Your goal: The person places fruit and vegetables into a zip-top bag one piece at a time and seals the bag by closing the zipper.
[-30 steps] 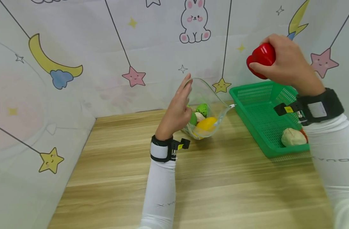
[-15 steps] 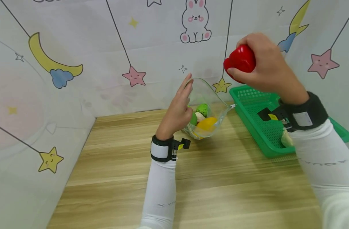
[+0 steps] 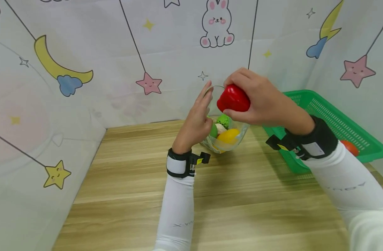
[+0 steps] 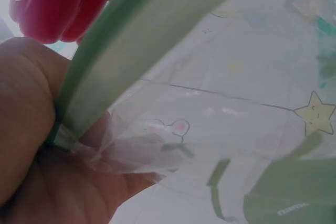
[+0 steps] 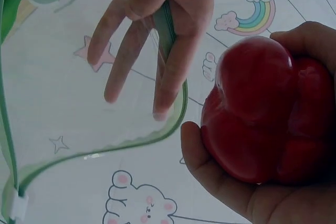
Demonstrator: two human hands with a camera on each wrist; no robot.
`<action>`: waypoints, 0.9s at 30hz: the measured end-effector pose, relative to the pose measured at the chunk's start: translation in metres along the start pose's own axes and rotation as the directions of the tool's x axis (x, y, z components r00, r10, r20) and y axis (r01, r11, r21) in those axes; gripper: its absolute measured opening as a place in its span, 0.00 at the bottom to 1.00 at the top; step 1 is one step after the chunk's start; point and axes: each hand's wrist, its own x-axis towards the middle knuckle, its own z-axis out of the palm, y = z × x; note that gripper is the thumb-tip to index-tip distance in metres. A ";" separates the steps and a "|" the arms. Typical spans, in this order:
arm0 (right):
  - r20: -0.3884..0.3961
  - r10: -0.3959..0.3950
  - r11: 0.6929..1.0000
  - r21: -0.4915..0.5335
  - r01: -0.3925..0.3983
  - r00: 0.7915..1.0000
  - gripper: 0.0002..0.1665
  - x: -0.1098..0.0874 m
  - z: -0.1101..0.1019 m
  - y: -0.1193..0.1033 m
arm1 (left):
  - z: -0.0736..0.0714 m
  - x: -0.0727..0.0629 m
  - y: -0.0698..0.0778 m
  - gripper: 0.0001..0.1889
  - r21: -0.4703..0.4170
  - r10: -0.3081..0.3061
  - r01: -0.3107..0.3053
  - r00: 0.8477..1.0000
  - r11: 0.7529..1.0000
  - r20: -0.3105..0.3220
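Head view: centre-right, the right hand grasps a glossy red pepper near a clear, green-rimmed plastic bag. Left wrist: lower left, the left hand pinches the rim, apparently keeping it open. Right wrist: pepper cupped at right.

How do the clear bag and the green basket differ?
The clear bag is see-through; the green basket is opaque with many small holes.
The left hand grips the bag's edge; neither hand holds the basket.
In the bag, a yellow item and a knobbly green item show; in the basket, a red-orange item shows, though the right arm hides part of the inside.
Both are open and hold things.
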 end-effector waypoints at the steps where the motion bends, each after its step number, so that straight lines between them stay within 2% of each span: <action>1: 0.019 -0.006 1.000 0.007 0.006 1.000 0.30 0.000 0.003 -0.002 | 0.000 0.000 0.000 0.43 0.003 -0.001 0.001 1.000 1.000 0.000; 8: 0.120 -0.013 1.000 0.028 0.009 0.993 0.30 0.000 0.025 0.000 | 0.000 0.000 -0.002 0.41 0.071 0.032 -0.031 0.999 0.997 -0.013; 14: 0.188 0.011 1.000 -0.026 -0.007 0.982 0.28 -0.003 0.045 0.012 | -0.001 0.000 -0.003 0.42 0.060 0.036 -0.036 0.999 0.998 -0.010; 19: 0.249 -0.025 0.996 -0.081 0.046 0.968 0.26 -0.004 0.063 0.023 | -0.003 0.000 -0.001 0.41 0.071 0.029 -0.029 1.000 0.997 -0.003; 22: 0.297 -0.035 0.993 -0.097 0.066 0.954 0.28 -0.006 0.074 0.030 | -0.004 0.001 0.000 0.42 0.071 0.022 -0.022 1.000 0.997 0.000; 27: 0.338 -0.010 0.992 -0.115 0.052 0.941 0.33 -0.009 0.087 0.040 | -0.004 0.000 -0.001 0.42 0.046 0.005 -0.006 1.000 0.999 0.013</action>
